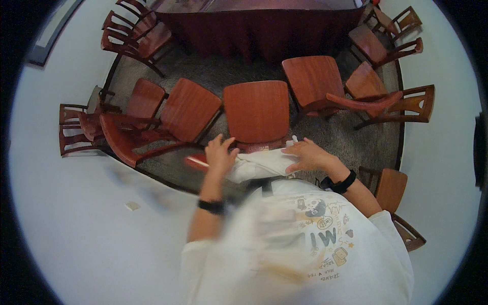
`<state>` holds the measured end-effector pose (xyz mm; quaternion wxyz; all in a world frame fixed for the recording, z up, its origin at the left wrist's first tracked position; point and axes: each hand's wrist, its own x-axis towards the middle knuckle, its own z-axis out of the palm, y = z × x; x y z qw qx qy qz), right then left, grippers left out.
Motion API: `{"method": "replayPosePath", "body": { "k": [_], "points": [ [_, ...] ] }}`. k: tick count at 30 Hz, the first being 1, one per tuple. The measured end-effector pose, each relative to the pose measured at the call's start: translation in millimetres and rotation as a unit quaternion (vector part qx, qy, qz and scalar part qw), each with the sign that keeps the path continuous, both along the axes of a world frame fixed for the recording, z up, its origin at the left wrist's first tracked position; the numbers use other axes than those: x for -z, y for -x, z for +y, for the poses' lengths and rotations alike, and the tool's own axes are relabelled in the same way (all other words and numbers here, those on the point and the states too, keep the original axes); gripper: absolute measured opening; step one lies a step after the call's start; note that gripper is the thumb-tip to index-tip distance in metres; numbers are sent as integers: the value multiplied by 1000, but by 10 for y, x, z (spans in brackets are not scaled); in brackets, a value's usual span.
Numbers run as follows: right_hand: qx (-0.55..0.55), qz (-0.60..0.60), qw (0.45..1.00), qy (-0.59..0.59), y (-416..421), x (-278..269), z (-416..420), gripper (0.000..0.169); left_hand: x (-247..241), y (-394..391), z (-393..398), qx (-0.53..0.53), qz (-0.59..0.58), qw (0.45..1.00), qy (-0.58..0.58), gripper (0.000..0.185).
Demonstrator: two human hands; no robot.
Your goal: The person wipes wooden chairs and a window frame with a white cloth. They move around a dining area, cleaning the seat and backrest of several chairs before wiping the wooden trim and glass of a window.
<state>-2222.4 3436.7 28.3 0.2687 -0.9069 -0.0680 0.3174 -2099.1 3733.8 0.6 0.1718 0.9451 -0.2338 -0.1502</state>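
A white cloth or soft bag (259,164) lies bunched between my two hands, in front of my waist, over the back of the nearest wooden chair. My left hand (221,154) is at its left end with the fingers spread; whether the fingertips grip it cannot be told. On the right end rests my right hand (307,155), fingers spread over the cloth. Beside those fingertips is a small white piece (291,141), too small to name. The chair's reddish wooden seat (256,110) lies just beyond the cloth. A red, shiny curved edge (196,162) shows left of my left hand.
More wooden chairs stand left (190,108) and right (314,80), some at angles. Beyond them is a table with a dark red cloth (259,34). Further chairs line the left side (150,38) and the right wall (392,187). A grey carpet (183,167) covers the floor.
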Motion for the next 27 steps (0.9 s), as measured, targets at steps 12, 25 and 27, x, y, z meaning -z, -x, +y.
{"method": "replayPosePath", "body": {
  "k": [12, 25, 27],
  "points": [
    [-82, -172, 979, 78, 142, 144, 368, 79, 40, 569, -312, 242, 78, 963, 91, 68],
    [-64, -159, 984, -53, -442, 357, 1691, 75, -82, 224, 836, 164, -32, 984, 54, 41],
    [-57, -201, 974, -90, -531, 471, 1917, 74, -87, 69, 1066, 149, -73, 985, 42, 39]
  ]
}}
